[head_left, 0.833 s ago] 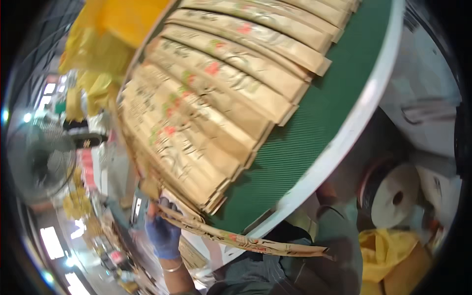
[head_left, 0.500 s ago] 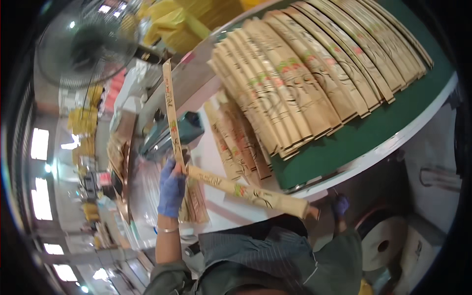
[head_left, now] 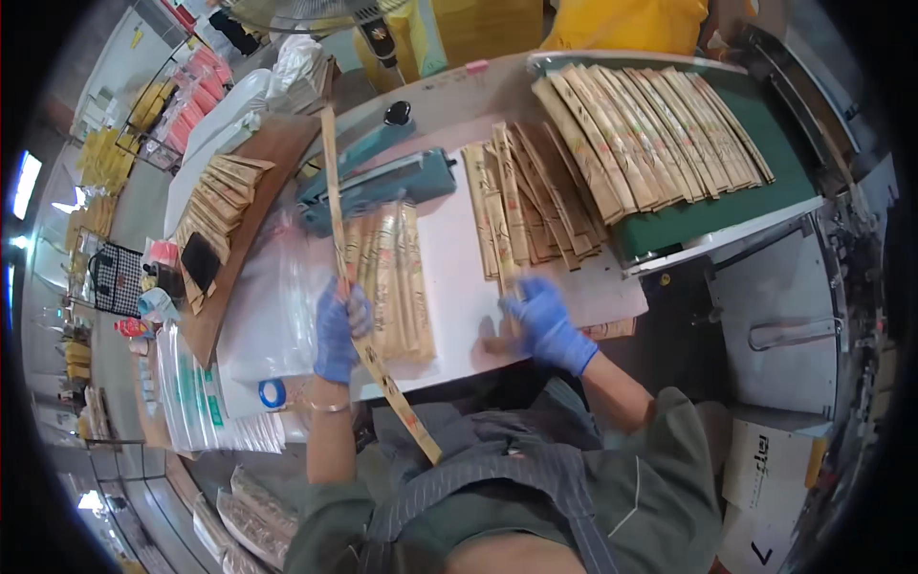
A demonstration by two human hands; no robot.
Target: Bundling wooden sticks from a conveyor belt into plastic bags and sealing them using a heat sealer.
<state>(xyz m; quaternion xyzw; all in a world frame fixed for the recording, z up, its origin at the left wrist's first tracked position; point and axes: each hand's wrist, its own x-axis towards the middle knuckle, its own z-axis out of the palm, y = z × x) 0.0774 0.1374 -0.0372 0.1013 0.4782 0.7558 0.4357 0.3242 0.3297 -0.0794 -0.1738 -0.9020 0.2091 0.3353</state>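
Note:
My left hand (head_left: pixel 335 335), in a blue glove, is closed round long, narrow brown paper sleeves (head_left: pixel 334 206) printed with dark writing and red flowers. One length rises above the fist; another slants down toward my apron. Whether they are two sleeves or one bent piece, I cannot tell. My right hand (head_left: pixel 553 325), also gloved in blue, is at the near end of a loose pile of similar sleeves (head_left: pixel 540 210); its fingers are smeared by motion. Between the hands, a plastic-wrapped row of sleeves (head_left: pixel 392 277) lies on the white table (head_left: pixel 454 325).
A teal bench device (head_left: pixel 382 191) stands behind the wrapped row. Many sleeves (head_left: pixel 660 139) are lined up on a green surface (head_left: pixel 712 220) at the right. Clear plastic bags (head_left: pixel 277 306), blue tape (head_left: pixel 273 393) and a brown board (head_left: pixel 251 234) are at the left. A fan (head_left: pixel 306 11) stands behind.
The view has turned. My right hand has come up from beside my body to the loose pile. The wide sleeve that pointed right from my left hand now shows as a narrow length slanting down.

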